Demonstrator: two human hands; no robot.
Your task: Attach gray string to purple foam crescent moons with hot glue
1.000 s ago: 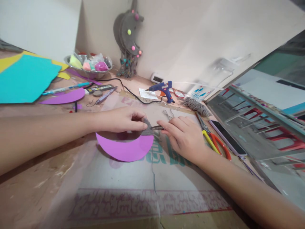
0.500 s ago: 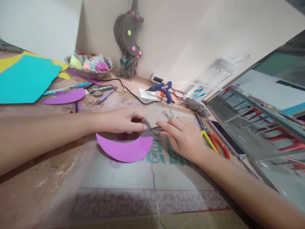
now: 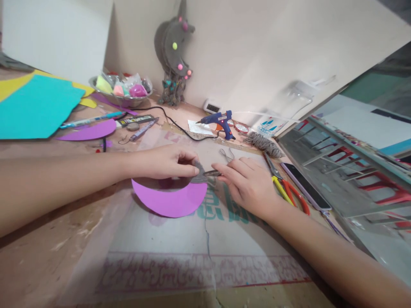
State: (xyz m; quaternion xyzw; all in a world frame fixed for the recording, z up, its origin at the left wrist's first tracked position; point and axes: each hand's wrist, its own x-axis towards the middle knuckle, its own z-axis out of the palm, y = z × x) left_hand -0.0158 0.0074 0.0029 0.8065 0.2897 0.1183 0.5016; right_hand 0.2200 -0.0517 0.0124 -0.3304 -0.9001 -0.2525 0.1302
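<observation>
My left hand (image 3: 168, 161) is closed, thumb against fingers, on the grey yarn-wrapped tip (image 3: 199, 173) of a purple paper crescent (image 3: 171, 201). The rest of the crescent curves bare below the hand. From the right, my right hand (image 3: 248, 179) pinches a small dark pointed metal tool (image 3: 212, 173), its tip at the grey wrapping. Most of this tool is hidden by the fingers, so its exact kind is unclear. Behind the right hand, a loop of grey yarn (image 3: 227, 154) lies on the printed plastic sheet (image 3: 154, 239).
A blue glue gun (image 3: 220, 119) stands farther back with its cord. Scissors (image 3: 287, 188) and a phone (image 3: 305, 184) lie right of my right hand, near a grey yarn skein (image 3: 263, 143). Teal sheets (image 3: 38, 107), pens and a bowl (image 3: 128, 102) occupy the left back.
Both hands keep the same grip and position against each other. Only a very slight shift of the view shows.
</observation>
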